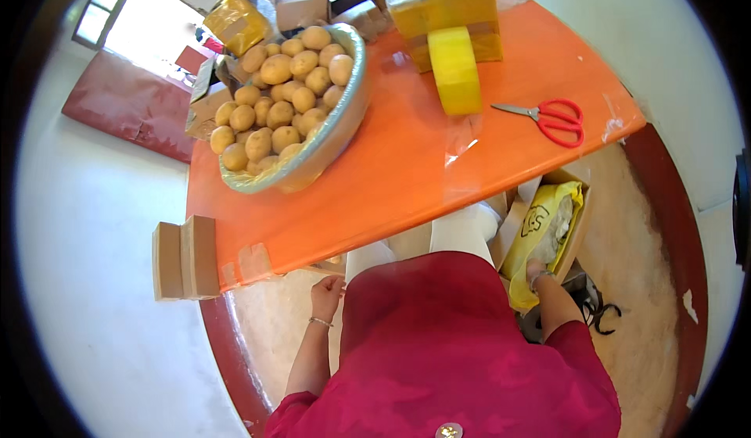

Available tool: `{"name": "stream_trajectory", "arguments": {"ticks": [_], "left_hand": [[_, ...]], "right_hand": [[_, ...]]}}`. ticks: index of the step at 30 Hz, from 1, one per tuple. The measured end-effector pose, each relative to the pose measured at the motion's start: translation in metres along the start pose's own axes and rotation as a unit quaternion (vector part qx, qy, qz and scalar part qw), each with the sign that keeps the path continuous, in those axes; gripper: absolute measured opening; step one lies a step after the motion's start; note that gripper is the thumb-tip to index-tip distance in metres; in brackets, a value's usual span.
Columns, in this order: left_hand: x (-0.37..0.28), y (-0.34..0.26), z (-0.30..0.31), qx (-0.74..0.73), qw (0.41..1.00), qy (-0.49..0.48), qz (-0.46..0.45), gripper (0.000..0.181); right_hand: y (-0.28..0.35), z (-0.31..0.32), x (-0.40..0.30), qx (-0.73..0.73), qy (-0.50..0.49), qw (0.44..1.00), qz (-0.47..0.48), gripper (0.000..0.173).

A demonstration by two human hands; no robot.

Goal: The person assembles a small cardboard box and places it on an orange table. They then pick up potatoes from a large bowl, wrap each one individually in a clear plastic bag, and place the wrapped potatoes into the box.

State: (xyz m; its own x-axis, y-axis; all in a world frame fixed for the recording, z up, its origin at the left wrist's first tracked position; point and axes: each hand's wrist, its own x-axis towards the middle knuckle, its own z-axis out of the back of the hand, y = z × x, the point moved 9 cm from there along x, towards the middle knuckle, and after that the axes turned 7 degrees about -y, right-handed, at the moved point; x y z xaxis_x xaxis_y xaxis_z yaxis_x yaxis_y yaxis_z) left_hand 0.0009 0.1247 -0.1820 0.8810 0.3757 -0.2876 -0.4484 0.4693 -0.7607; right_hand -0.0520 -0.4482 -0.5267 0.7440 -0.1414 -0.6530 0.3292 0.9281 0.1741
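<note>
My left hand (327,297) hangs beside my left thigh below the table's edge, fingers curled; whether it holds anything is not clear. On my other side, my right hand (535,269) reaches into an open cardboard box on the floor, at the yellow plastic bag (531,221) inside; its fingers are partly hidden. On the orange-covered table (387,174) a lined basin (346,139) holds many potatoes (280,114). A roll of yellow packing tape (455,71) stands against a taped carton (443,10). Red-handled scissors (560,122) lie to its right, blades closed, pointing left.
Several small cartons (302,1) crowd the table's far side behind the basin. A folded cardboard piece (185,257) stands at the table's left end. Black straps (598,312) lie on the floor beside the floor box. Walls rise on both sides.
</note>
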Motion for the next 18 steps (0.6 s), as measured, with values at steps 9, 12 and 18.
{"name": "stream_trajectory", "arguments": {"ticks": [9, 12, 18], "left_hand": [[-0.013, -0.038, -0.006, -0.025, 0.997, 0.000, -0.079, 0.017], [-0.016, -0.054, -0.010, -0.021, 0.994, 0.014, -0.106, 0.017], [-0.027, -0.077, -0.021, -0.005, 0.987, 0.034, -0.159, 0.016]], "right_hand": [[0.011, 0.119, -0.070, 0.176, -0.167, 0.969, -0.048, 0.017], [0.009, 0.154, -0.094, 0.171, -0.278, 0.945, 0.010, 0.016], [0.007, 0.218, -0.148, 0.164, -0.429, 0.888, -0.006, 0.025]]}}
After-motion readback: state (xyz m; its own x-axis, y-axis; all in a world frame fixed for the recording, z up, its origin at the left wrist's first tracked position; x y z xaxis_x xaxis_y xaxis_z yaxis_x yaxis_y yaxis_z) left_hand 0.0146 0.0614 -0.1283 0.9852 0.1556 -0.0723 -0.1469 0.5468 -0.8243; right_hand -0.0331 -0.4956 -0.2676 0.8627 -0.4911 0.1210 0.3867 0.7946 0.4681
